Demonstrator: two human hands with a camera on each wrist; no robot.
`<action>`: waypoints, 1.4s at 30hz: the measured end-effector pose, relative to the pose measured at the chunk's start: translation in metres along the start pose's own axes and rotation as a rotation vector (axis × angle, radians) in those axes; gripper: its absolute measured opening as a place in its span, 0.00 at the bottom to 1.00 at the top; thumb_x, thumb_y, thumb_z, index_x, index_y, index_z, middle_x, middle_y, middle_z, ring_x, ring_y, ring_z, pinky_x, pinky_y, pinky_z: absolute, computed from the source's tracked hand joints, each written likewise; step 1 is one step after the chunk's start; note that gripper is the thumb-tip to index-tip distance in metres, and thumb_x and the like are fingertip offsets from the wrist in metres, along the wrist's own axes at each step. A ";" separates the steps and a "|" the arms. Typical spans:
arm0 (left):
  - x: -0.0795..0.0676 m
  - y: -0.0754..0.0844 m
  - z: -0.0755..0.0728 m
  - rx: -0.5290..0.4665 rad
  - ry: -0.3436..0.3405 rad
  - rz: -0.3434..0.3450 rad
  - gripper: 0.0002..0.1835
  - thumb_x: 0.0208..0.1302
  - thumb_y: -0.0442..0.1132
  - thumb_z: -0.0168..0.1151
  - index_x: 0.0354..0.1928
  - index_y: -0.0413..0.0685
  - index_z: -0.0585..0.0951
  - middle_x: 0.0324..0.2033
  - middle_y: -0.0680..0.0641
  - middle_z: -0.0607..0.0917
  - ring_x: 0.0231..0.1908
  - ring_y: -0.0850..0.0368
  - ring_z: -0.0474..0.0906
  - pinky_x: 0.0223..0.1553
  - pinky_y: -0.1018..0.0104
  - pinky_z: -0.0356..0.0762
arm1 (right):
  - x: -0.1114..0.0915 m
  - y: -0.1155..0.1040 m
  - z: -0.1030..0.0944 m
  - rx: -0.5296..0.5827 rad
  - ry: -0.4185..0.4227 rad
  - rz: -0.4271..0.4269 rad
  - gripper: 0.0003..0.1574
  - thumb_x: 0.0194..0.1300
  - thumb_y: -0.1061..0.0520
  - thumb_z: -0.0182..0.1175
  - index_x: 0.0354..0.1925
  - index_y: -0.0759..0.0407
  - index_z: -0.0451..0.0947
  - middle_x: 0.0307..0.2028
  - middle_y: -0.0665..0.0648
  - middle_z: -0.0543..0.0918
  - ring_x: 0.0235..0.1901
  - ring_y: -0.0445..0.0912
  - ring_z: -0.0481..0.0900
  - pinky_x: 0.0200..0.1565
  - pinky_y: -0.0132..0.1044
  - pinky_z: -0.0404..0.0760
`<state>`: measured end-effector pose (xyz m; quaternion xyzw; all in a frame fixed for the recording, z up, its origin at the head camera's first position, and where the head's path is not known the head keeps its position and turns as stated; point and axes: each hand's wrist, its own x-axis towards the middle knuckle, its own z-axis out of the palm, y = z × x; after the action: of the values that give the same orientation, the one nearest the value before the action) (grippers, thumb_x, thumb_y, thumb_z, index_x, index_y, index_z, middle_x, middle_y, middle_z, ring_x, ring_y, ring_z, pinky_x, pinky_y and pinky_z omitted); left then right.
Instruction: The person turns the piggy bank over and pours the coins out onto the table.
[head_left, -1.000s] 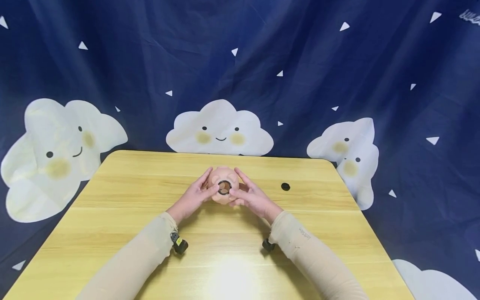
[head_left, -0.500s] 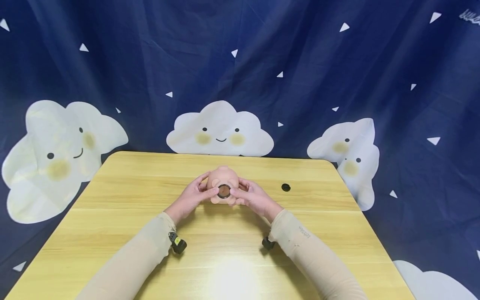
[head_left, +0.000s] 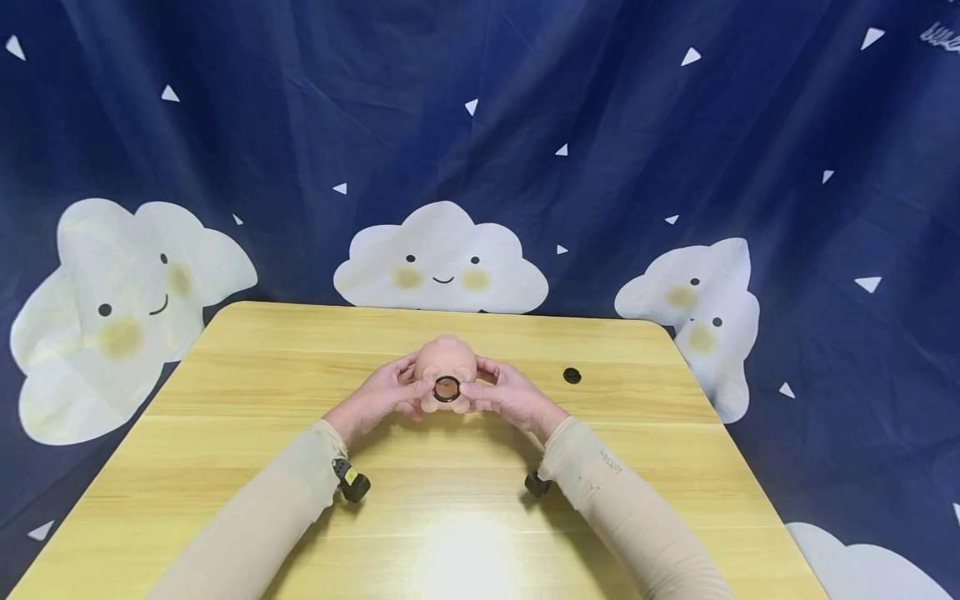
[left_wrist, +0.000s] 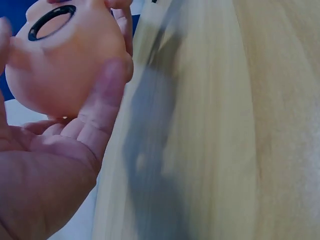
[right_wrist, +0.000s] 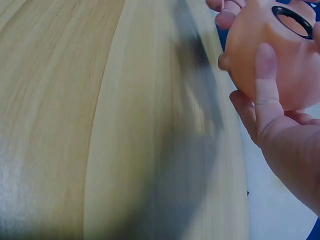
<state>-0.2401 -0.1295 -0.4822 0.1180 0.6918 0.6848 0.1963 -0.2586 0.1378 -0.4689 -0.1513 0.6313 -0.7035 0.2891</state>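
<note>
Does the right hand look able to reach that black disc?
Probably yes: nothing visible stands between the right hand and the black disc, though that hand would first have to release the pink object.

Head view from above, wide, forward-down over table [head_left: 442, 492] to curtain [head_left: 405, 83], left and right wrist views very close, across table, both sharing round pink object [left_wrist: 55, 75]

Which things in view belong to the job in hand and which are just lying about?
In the job:
Pink object with black-rimmed opening
Left hand, right hand: both hold it
Black disc, perhaps: it matches the rim's colour

Only surroundings:
Table, which the disc lies on
Blue cloud-print curtain
</note>
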 end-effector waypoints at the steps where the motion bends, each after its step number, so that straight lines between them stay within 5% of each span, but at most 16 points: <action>1: 0.000 -0.001 0.000 -0.016 -0.007 -0.003 0.43 0.81 0.46 0.60 0.87 0.46 0.49 0.77 0.32 0.70 0.42 0.54 0.89 0.47 0.53 0.92 | 0.000 0.000 0.000 -0.002 -0.003 -0.001 0.52 0.74 0.60 0.66 0.85 0.63 0.50 0.77 0.70 0.66 0.45 0.48 0.90 0.52 0.41 0.92; 9: -0.001 -0.002 0.003 -0.077 0.000 -0.021 0.44 0.83 0.49 0.56 0.88 0.65 0.42 0.80 0.30 0.64 0.39 0.52 0.89 0.53 0.42 0.91 | -0.002 0.001 0.001 0.023 0.020 0.022 0.60 0.75 0.47 0.68 0.88 0.43 0.41 0.80 0.69 0.62 0.53 0.52 0.87 0.55 0.48 0.92; 14: -0.002 -0.001 0.004 -0.093 0.002 -0.016 0.43 0.82 0.47 0.57 0.88 0.68 0.45 0.82 0.34 0.60 0.40 0.51 0.87 0.48 0.48 0.92 | -0.002 0.001 0.001 -0.015 0.017 0.015 0.55 0.76 0.47 0.66 0.87 0.33 0.45 0.80 0.69 0.63 0.59 0.56 0.84 0.53 0.48 0.92; 18: -0.002 0.000 0.005 -0.110 -0.001 -0.004 0.44 0.81 0.43 0.60 0.87 0.69 0.48 0.85 0.40 0.54 0.41 0.49 0.86 0.44 0.54 0.92 | -0.002 -0.001 0.000 -0.065 0.030 -0.002 0.50 0.77 0.46 0.66 0.85 0.28 0.51 0.79 0.67 0.66 0.54 0.53 0.85 0.46 0.43 0.91; 22: -0.001 -0.001 0.007 -0.082 -0.016 0.036 0.48 0.77 0.39 0.65 0.87 0.70 0.49 0.87 0.47 0.48 0.45 0.49 0.87 0.48 0.57 0.91 | 0.000 -0.001 0.001 -0.072 0.041 -0.041 0.49 0.76 0.50 0.67 0.84 0.31 0.55 0.79 0.67 0.65 0.51 0.53 0.86 0.45 0.42 0.92; 26: 0.000 -0.002 0.009 -0.052 -0.020 0.095 0.57 0.72 0.34 0.70 0.88 0.71 0.42 0.88 0.49 0.43 0.56 0.47 0.87 0.56 0.53 0.90 | 0.003 0.001 0.005 -0.051 0.047 -0.095 0.53 0.73 0.62 0.69 0.83 0.36 0.55 0.82 0.64 0.59 0.65 0.60 0.81 0.54 0.54 0.92; 30: 0.001 -0.002 0.011 -0.067 -0.007 0.113 0.61 0.70 0.31 0.71 0.88 0.70 0.39 0.88 0.50 0.41 0.66 0.41 0.81 0.59 0.51 0.89 | 0.004 0.002 0.009 -0.082 0.071 -0.120 0.63 0.70 0.66 0.70 0.85 0.30 0.47 0.86 0.61 0.51 0.74 0.65 0.72 0.56 0.56 0.91; 34: 0.001 0.001 0.012 -0.091 0.014 0.106 0.54 0.72 0.32 0.69 0.88 0.64 0.46 0.88 0.52 0.45 0.71 0.42 0.75 0.57 0.55 0.90 | 0.004 0.004 0.009 -0.134 0.077 -0.102 0.70 0.67 0.67 0.72 0.86 0.28 0.42 0.87 0.57 0.49 0.76 0.65 0.69 0.56 0.50 0.91; 42: 0.001 0.005 0.014 -0.172 0.050 0.097 0.41 0.78 0.35 0.63 0.86 0.56 0.55 0.83 0.44 0.57 0.59 0.53 0.82 0.51 0.56 0.92 | 0.004 0.001 0.008 -0.206 0.075 -0.111 0.64 0.63 0.69 0.74 0.86 0.42 0.54 0.84 0.49 0.59 0.75 0.62 0.72 0.59 0.41 0.89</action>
<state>-0.2357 -0.1165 -0.4777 0.1172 0.6285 0.7531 0.1552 -0.2569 0.1293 -0.4697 -0.1884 0.7014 -0.6549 0.2089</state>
